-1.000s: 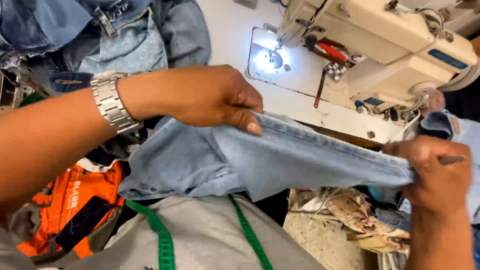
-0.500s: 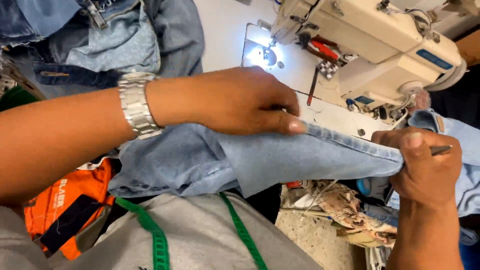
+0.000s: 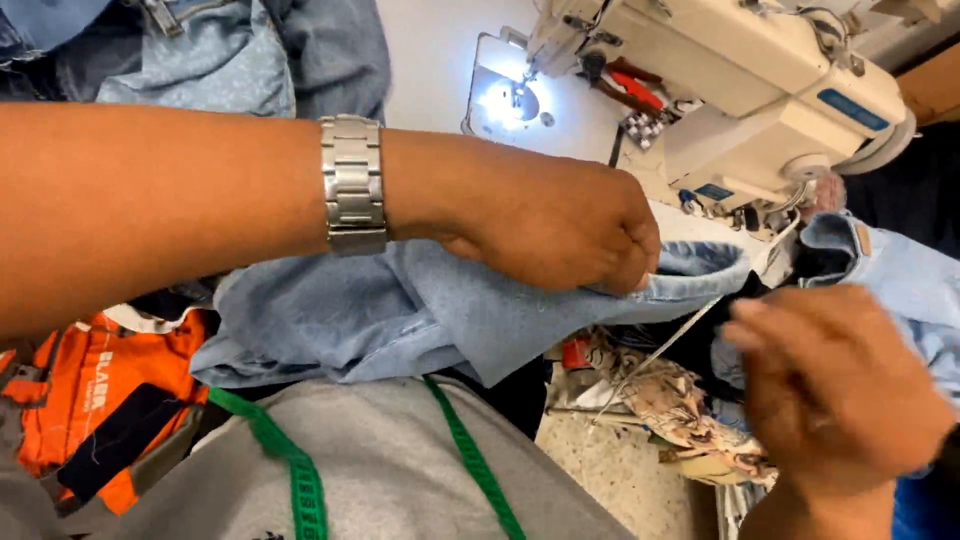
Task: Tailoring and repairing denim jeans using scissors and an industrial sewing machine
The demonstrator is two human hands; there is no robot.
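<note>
My left hand, with a metal watch on the wrist, pinches the edge of a light blue denim piece that drapes across my lap. My right hand hovers blurred at the lower right, just off the fabric's hemmed end. A thin pale thread runs down from that end beside it. Whether the right fingers hold anything is hidden by blur.
A cream industrial sewing machine stands ahead with its needle area lit. Denim garments are piled at the upper left and right. An orange garment lies at the left. Fabric scraps litter the floor. A green measuring tape hangs over my grey shirt.
My left hand slid right along the denim toward its end. My right hand let go of the fabric's end and dropped lower. The stretched denim has gone slack.
</note>
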